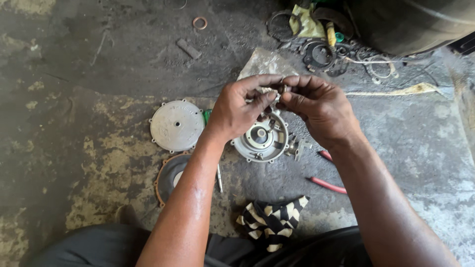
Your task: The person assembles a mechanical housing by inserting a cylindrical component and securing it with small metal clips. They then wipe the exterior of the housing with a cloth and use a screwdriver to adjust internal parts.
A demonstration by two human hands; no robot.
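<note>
My left hand (237, 106) and right hand (316, 106) meet above the floor (99, 59), fingers of both pinched together on a small metal part (283, 89) — thin and pale, too small to tell its exact shape. Directly below my hands lies a round grey cast-metal housing (262, 141), open side up, with a dark ring and a pale centre inside. To its left rests a flat round metal cover (176, 125), dull silver, with small lugs round its rim. Nearer me, partly under my left forearm, sits a black rubber diaphragm (170, 175) with a brown rim pierced by small holes. A black-and-cream patterned cloth (272, 222) lies crumpled near my lap. To the right, red-handled pliers (326, 185) rest on the concrete, partly hidden by my right arm. Just beyond my hands lies a crinkled clear plastic bag (264, 63). Far right, a scatter of dark gasket rings (319, 53) sits beside a yellow rag (307, 22). A small copper washer (200, 22) lies alone at the far side — the floor itself is rough, stained and gritty.
</note>
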